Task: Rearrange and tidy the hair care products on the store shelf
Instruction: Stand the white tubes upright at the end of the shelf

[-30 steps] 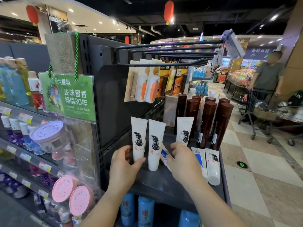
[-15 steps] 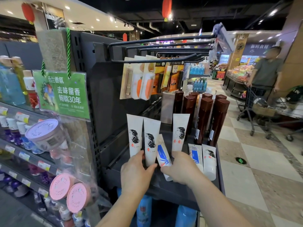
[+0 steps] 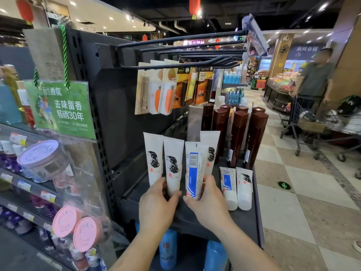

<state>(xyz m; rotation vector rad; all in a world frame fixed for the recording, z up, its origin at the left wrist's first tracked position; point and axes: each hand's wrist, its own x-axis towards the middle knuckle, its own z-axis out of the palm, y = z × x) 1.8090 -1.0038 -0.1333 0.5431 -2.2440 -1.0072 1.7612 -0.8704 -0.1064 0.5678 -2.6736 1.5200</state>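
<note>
On the dark shelf, I see two white tubes standing upright at the left. My left hand curls around the base of the second one. My right hand grips a third tube, barcode side facing me, upright beside them. Two more tubes lie flat to the right, before tall brown bottles.

Both forearms reached forward; the left hand and right hand sat side by side, fingers curled in grips.
</note>
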